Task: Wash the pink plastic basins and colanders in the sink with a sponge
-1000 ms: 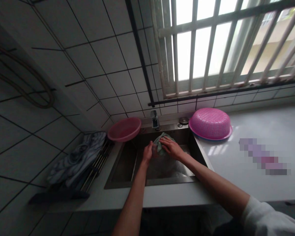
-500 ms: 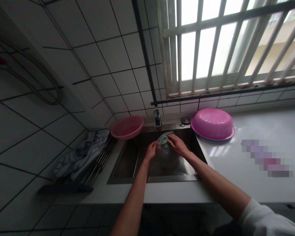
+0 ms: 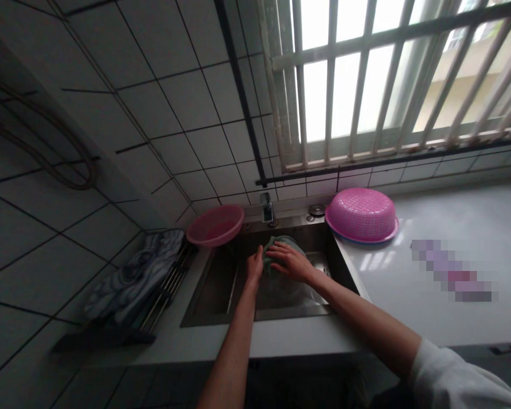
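Over the steel sink (image 3: 210,289), my left hand (image 3: 254,267) grips the left edge of a clear round bowl (image 3: 283,284), thumb up along the rim. A crumpled green cloth (image 3: 267,260) lies against the bowl. My right hand (image 3: 290,261) presses that cloth to the bowl, with its fingers stretched to the left and nearly touching the left thumb. Both hands hide much of the bowl, and its lower part blends into the sink behind it. The faucet (image 3: 266,208) stands just beyond the hands.
A pink basin (image 3: 215,225) sits at the sink's back left. An upturned pink basket (image 3: 361,213) is on the counter (image 3: 392,289) at the right. A folded striped cloth (image 3: 136,272) rests on a rack at the left. A drain strainer (image 3: 317,210) lies behind the sink.
My right hand and the cloth have moved left and slightly down across the bowl, toward my left hand. The bowl's upper rim is more covered now. The view has shifted a little.
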The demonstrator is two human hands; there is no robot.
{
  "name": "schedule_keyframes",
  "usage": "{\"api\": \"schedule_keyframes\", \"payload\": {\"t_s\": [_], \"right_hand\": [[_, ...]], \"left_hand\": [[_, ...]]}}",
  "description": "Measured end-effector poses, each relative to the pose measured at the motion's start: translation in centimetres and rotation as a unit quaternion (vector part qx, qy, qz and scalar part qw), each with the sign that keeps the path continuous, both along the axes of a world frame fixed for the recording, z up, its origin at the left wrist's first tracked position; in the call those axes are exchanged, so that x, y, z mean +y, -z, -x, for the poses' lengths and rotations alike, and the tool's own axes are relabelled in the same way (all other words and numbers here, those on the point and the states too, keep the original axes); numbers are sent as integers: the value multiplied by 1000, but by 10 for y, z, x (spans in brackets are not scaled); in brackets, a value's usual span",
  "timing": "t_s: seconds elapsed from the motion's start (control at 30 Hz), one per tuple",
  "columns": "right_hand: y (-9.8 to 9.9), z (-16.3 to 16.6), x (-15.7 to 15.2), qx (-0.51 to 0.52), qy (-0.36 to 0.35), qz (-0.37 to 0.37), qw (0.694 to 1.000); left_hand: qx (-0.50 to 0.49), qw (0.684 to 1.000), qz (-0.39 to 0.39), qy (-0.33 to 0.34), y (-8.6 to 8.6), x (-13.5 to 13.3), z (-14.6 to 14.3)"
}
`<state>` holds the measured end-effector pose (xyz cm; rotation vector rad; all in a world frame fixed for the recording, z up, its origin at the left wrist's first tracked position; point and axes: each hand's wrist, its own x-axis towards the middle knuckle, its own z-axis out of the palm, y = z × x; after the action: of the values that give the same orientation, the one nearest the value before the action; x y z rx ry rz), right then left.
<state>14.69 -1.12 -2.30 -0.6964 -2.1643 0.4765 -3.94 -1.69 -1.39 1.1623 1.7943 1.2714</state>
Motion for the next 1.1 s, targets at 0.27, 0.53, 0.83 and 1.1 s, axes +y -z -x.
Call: {"api": "schedule_keyframes", "payload": {"t_s": [0.27,0.53,0.83,1.1], "right_hand": [[-4,-5,-4,-3,2,-12,1000],[-6,-9,-1,47,69,28,996],[-19,9,-27,-72,-93,-73,990],[9,-8,11,117,143,100,978]], "left_hand": [[-67,997,-41,-7,-1,-4,-6],[-72,996,-51,-14,0,-7,-1],[-62,995,-76,-9,-5,-8,-7],[-64,997,-42,3,-4,-9,-8]]}}
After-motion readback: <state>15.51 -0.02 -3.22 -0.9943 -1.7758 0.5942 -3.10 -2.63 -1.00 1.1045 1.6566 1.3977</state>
